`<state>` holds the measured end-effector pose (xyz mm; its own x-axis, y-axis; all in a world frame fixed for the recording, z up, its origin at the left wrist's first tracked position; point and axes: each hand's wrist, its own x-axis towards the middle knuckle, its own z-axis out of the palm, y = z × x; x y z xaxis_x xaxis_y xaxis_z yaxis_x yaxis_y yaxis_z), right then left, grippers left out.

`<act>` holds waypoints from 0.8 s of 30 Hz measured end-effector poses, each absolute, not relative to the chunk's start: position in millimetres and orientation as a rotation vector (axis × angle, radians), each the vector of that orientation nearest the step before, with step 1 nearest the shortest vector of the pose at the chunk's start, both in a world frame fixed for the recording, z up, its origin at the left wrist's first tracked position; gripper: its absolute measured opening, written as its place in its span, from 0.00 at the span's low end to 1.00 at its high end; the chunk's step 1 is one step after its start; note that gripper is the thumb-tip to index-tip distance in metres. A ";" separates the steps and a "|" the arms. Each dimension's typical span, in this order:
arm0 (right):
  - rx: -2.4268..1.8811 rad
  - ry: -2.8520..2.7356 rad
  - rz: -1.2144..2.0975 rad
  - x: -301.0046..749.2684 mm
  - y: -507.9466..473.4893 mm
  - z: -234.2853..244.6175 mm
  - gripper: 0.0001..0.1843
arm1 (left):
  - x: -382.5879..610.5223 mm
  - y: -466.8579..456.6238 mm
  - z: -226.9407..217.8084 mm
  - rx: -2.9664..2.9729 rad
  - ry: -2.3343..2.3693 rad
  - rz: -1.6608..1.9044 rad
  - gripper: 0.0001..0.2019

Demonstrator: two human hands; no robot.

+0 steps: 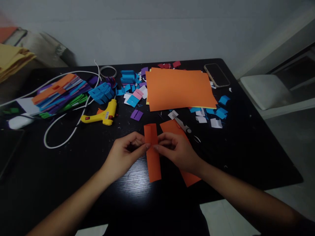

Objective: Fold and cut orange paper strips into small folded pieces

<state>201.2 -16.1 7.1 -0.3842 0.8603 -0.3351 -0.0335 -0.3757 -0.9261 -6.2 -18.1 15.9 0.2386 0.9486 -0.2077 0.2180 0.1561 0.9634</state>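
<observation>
Between my two hands is an upright orange paper strip (153,165), with a folded-looking flap at its top end. My left hand (126,149) pinches its left edge between thumb and fingers. From the other side, my right hand (178,149) pinches the right edge, its thumb close to the left thumb. Under my right hand and forearm lies a second orange paper piece (189,178), partly hidden. Scissors (183,126) rest just beyond my right hand, their handles dark against the black table.
A stack of orange sheets (180,90) lies at the back among small coloured paper scraps (136,114). Left of it are a yellow glue gun (102,115), a looping white cable (46,137) and bundled folded strips (61,90). A phone (216,75) lies near the far right corner.
</observation>
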 end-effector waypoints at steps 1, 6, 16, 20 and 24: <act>-1.193 -1.199 1.818 201.1 -16.3 6.3 0.16 | -6.2 -18.7 15.1 1.349 1.237 0.793 0.09; -1.189 -1.185 1.786 201.1 -16.1 2.1 0.17 | -6.0 -20.5 10.7 1.433 1.219 0.829 0.07; -1.200 -1.206 1.726 201.5 -14.9 2.9 0.11 | -6.3 -20.6 9.0 1.429 1.174 0.899 0.01; -1.171 -1.163 1.727 200.8 -15.5 1.9 0.10 | -7.3 -20.9 8.7 1.482 1.164 0.895 0.02; -1.085 -1.161 1.738 202.0 -13.9 1.9 0.05 | -8.5 -19.6 12.7 1.595 1.149 0.920 0.04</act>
<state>202.0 -13.9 1.9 -0.3443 0.9100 -0.2311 -0.1348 -0.2915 -0.9470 -8.5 -19.6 12.7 0.2806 0.9585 0.0502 0.2592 -0.1260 0.9576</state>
